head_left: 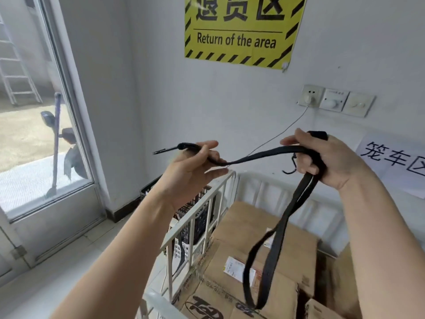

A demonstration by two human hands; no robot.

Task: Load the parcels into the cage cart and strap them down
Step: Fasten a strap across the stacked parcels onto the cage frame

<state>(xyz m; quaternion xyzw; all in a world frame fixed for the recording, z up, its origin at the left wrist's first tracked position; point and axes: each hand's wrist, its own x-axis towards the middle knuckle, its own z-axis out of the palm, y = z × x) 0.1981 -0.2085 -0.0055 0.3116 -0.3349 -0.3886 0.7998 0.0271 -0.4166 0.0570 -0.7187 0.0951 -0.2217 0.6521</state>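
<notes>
I see the black strap (259, 155) stretched across mid-frame between both hands, one hooked end (161, 151) jutting left past the left hand (195, 166), which is closed around it, while the right hand (322, 157) grips bunched strap with a second hook (291, 165) dangling below its fingers and a long loop hanging down onto the parcels. The cardboard parcels (253, 268) sit inside the white cage cart (202, 210) at lower centre and right. On the wall above: a yellow sign (241, 31) at top centre, sockets (335, 101) upper right; a glass door (34, 111) fills the left.
</notes>
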